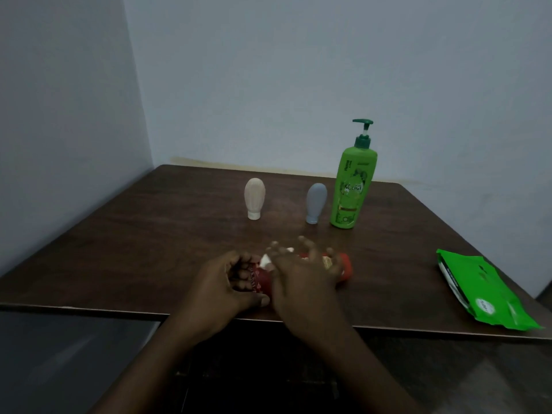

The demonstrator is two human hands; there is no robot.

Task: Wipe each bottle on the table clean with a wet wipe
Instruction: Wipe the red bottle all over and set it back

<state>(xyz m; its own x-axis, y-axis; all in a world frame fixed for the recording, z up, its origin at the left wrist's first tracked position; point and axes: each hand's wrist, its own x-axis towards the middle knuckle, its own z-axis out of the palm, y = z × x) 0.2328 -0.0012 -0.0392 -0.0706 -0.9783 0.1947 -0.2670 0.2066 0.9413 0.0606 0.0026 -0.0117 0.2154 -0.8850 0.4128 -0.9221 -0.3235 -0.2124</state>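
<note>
A red bottle (346, 268) lies on its side near the front edge of the dark wooden table (149, 234). My left hand (224, 282) grips its left end. My right hand (298, 276) lies over the bottle's middle with fingers spread, pressing a white wet wipe (265, 259) against it; most of the wipe is hidden under the hand. Farther back stand a beige squeeze bottle (254, 198), a grey squeeze bottle (316, 203) and a tall green pump bottle (352, 186), all upright.
A green pack of wet wipes (484, 294) lies at the table's right front corner, overhanging the edge. Walls close off the table at the back and left. Bare tabletop stretches to the left of my hands.
</note>
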